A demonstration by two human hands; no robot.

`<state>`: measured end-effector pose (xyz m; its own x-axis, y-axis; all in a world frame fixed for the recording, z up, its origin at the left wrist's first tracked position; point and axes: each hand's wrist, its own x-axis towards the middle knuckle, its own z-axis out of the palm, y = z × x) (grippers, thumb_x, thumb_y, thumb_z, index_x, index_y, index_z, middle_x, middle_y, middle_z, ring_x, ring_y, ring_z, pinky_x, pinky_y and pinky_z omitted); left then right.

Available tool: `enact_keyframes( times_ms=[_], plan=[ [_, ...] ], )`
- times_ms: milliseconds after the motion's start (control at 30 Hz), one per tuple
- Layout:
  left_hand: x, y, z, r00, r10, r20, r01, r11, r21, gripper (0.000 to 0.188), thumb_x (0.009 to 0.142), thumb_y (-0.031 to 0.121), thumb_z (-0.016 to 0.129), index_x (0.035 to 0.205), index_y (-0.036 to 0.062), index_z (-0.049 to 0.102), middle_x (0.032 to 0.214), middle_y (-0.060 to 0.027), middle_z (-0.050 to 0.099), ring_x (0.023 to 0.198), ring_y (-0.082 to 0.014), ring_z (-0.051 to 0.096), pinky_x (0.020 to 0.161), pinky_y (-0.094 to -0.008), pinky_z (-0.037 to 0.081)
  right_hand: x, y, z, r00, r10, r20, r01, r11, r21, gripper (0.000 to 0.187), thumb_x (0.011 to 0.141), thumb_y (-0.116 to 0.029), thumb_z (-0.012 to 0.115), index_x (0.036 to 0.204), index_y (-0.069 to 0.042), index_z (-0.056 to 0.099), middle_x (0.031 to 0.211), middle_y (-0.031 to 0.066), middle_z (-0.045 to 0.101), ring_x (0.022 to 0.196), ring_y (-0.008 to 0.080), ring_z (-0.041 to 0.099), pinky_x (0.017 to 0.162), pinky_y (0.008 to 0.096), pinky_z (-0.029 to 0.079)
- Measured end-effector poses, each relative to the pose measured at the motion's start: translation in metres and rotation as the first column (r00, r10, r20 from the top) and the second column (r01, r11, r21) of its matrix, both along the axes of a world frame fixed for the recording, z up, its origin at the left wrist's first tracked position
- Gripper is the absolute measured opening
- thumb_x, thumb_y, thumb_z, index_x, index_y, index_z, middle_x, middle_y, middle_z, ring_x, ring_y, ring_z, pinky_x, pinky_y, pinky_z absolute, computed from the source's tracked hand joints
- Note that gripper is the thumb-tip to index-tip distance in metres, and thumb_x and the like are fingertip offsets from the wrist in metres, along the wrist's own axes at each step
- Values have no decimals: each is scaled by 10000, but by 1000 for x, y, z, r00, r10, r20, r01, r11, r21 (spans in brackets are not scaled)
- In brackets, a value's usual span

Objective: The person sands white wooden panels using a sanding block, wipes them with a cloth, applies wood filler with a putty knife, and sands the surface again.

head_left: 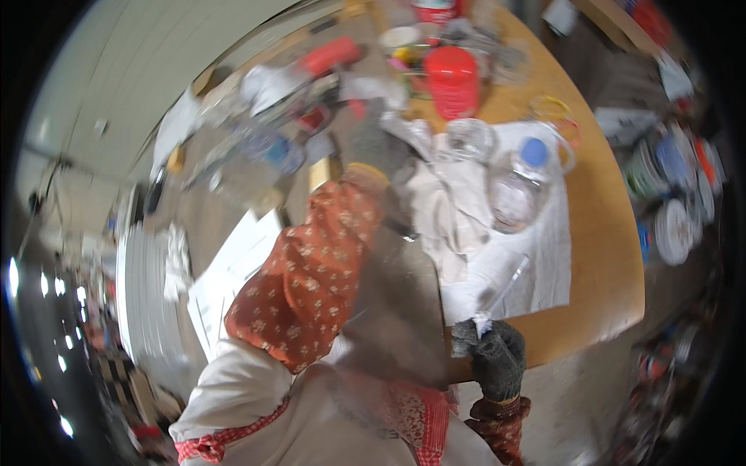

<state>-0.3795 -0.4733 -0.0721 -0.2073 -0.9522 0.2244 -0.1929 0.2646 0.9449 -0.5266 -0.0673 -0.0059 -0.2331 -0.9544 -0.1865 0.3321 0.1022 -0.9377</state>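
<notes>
My left hand (379, 147), in a dark grey knit glove, reaches forward over the table beside a crumpled off-white cloth (447, 206). Motion blur smears its fingers, so I cannot make out whether it grips anything. Low at the table's near edge is my right hand (500, 357), gloved in grey too, its fingers closed on a small crumpled white scrap (483, 320). Just beyond that scrap, a clear, narrow, tube-like thing (507, 281) lies on a white sheet (552, 264). A clear bottle with a blue cap (533, 152) rests on the same sheet.
A red-lidded container (452, 81) stands at the back beside blurred jars and a clear cup (470, 138). White papers (233, 272) and a clear bottle with a blue part (272, 147) lie left of my arm. Tubs (674, 229) sit beyond the table's right edge (633, 256).
</notes>
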Motion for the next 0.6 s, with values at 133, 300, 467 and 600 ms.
enact_keyframes(
  times_ms=[133, 300, 467, 600],
  plan=[
    [23, 49, 38, 872, 230, 431, -116, 954, -275, 376, 888, 291, 604, 1190, 67, 591, 1144, -147, 620, 1094, -301, 589, 947, -428, 468, 18, -2, 10, 997, -76, 29, 74, 995, 67, 304, 916, -249, 596, 929, 49, 656, 831, 73, 655, 698, 154, 566, 633, 278, 453],
    [96, 141, 68, 846, 421, 327, -221, 835, -505, 365, 878, 224, 645, 1203, 71, 582, 1110, -139, 625, 1045, -276, 606, 900, -379, 473, 50, -14, 46, 946, 107, -305, -159, 975, -153, 463, 974, -407, 517, 934, 42, 626, 755, 109, 640, 621, 197, 581, 603, 328, 475],
    [186, 238, 129, 952, 291, -99, -290, 957, 26, 315, 918, 286, 636, 1153, 78, 609, 1116, -90, 646, 958, -177, 638, 853, -298, 500, 76, -42, 50, 843, 213, -494, -396, 867, -302, 321, 983, -283, 513, 933, 24, 595, 718, 92, 602, 599, 168, 555, 547, 306, 445],
    [247, 313, 105, 786, 551, 281, -361, 777, -516, 194, 935, 224, 575, 975, 53, 657, 901, -106, 654, 840, -172, 647, 726, -302, 532, 110, -63, 74, 774, 571, -272, -615, 781, -109, 208, 959, -186, 531, 894, 9, 564, 743, 73, 588, 612, 152, 541, 529, 270, 417]
  ],
)
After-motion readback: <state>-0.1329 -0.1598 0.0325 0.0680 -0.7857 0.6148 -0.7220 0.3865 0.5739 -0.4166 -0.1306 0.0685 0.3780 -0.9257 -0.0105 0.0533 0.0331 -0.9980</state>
